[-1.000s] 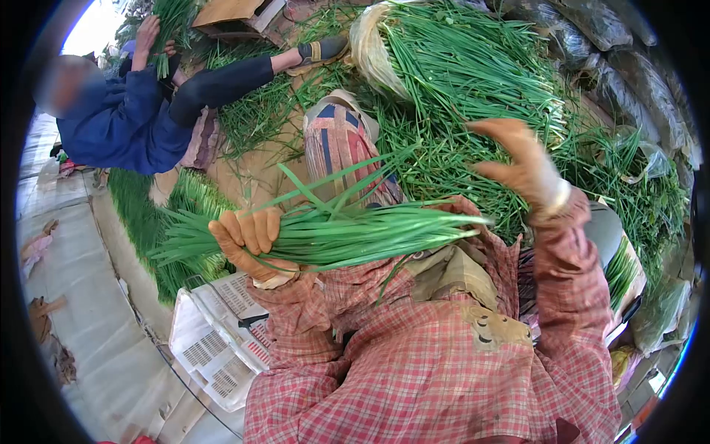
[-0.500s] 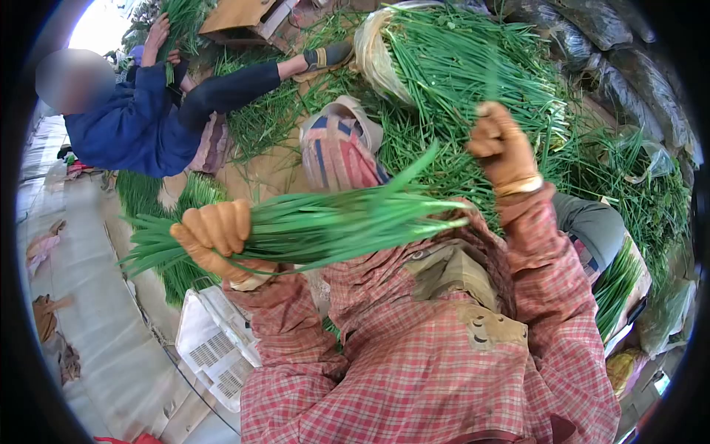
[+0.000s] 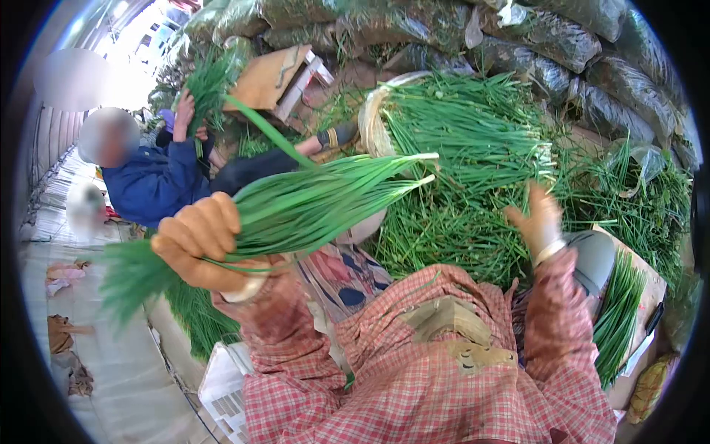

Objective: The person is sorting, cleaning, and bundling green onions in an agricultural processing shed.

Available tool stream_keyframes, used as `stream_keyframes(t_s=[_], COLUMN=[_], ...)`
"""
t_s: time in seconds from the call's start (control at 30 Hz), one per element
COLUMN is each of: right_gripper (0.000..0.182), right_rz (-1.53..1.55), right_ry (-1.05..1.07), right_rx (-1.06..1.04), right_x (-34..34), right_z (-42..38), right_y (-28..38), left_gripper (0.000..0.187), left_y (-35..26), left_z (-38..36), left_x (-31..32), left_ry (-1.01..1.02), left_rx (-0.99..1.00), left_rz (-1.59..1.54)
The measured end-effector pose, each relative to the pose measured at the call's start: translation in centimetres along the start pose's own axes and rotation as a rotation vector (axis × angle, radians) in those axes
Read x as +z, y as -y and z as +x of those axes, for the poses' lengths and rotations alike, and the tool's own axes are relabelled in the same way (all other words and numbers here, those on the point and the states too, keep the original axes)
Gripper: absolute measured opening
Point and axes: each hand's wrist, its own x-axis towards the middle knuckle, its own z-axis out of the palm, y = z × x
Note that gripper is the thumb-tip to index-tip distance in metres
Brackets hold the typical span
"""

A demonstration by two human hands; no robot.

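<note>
My left hand (image 3: 200,240), in a tan glove, is closed round the leafy part of a bunch of green chives (image 3: 318,200). The pale stem ends point to the right, and the leaf tips hang blurred past my fist on the left. My right hand (image 3: 538,226), gloved too and smeared a little by motion, is held apart from the bunch with thumb and fingers spread. Nothing shows in it. Beyond it lies a large heap of chives (image 3: 473,133) with a plastic sheet round its left edge. Loose green leaves (image 3: 436,229) cover the floor below my right hand.
At left, a person in blue (image 3: 151,181) sits holding greens. Filled plastic bags (image 3: 414,29) are stacked along the back beyond a wooden box (image 3: 270,78). A white plastic crate (image 3: 225,385) stands at lower left. More chives (image 3: 623,311) lie on a board at right.
My right hand has lowered and its closed fingers have spread. The blurred green leaf above it no longer shows there. The bunch in my left hand is tilted more, and the view has shifted upward.
</note>
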Motion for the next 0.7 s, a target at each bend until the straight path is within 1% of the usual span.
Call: stream_keyframes(t_s=[0.03, 0.07, 0.1, 0.13, 0.17, 0.2, 0.23, 0.27, 0.3, 0.33, 0.4, 0.43, 0.53, 0.57, 0.6, 0.67, 0.7], right_gripper=[0.062, 0.064, 0.069, 0.074, 0.076, 0.078, 0.08, 0.081, 0.083, 0.072, 0.062, 0.061, 0.055, 0.051, 0.046, 0.039, 0.037], right_rz=[0.317, 0.627, 1.363, 1.705, 1.968, 2.233, 2.372, 2.508, 2.64, 2.548, 2.298, 2.251, 2.055, 1.971, 1.89, 1.741, 1.67], right_ry=[0.099, 0.541, 1.047, 1.279, 1.289, 1.288, 1.222, 1.156, 1.087, 1.054, 0.976, 0.966, 0.842, 0.799, 0.763, 0.707, 0.675], right_rx=[-0.155, -0.081, 0.032, 0.114, 0.156, 0.197, 0.165, 0.139, 0.111, 0.258, 0.372, 0.28, 0.157, 0.139, 0.125, 0.149, 0.18], right_x=[0.9, -0.5, -0.1, 1.8, 1.9, 1.8, 1.0, -0.2, -1.0, -0.8, -0.6, -0.5, -2.9, -4.1, -5.2, -7.4, -8.9], right_z=[-1.2, -1.5, -1.7, -2.3, -2.5, -2.4, -1.9, -1.7, -1.5, -1.1, -1.0, -0.9, -1.8, -2.0, -2.3, -3.3, -3.9], right_y=[3.3, 7.4, 10.2, 12.5, 14.8, 16.3, 16.7, 17.0, 16.9, 15.4, 11.9, 10.3, 6.8, 5.7, 4.6, 3.4, 3.3], left_gripper=[0.041, 0.041, 0.039, 0.038, 0.028, 0.025, 0.025, 0.021, 0.019, 0.017, 0.014, 0.013, 0.01, 0.024, 0.035, 0.036, 0.038], left_y=[0.6, 1.3, 2.3, 3.3, 4.3, 5.2, 6.3, 7.9, 8.8, 9.6, 11.7, 12.3, 12.9, 12.3, 11.3, 9.1, 8.5], left_z=[0.3, 0.3, -0.6, -1.1, -1.2, -1.3, -3.8, -6.7, -8.9, -10.6, -14.3, -15.5, -18.2, -18.7, -18.2, -16.2, -14.1], left_x=[1.5, 3.1, 5.0, 6.2, 7.2, 8.1, 10.1, 11.5, 12.7, 13.6, 14.1, 14.6, 17.4, 18.3, 18.9, 18.5, 18.1], left_ry=[0.052, 0.103, 0.182, 0.259, 0.639, 1.02, 1.049, 1.048, 1.107, 1.165, 1.168, 1.165, 1.219, 1.208, 1.183, 1.227, 1.179], left_rx=[0.031, 0.059, 0.052, 0.052, 0.083, 0.143, 0.141, 0.191, 0.2, 0.21, 0.321, 0.378, 0.371, 0.39, 0.375, 0.083, -0.103], left_rz=[0.119, 0.232, 0.345, 0.455, 0.587, 0.653, 0.698, 0.631, 0.614, 0.595, 0.57, 0.553, 0.642, 0.674, 0.61, 0.454, 0.372])
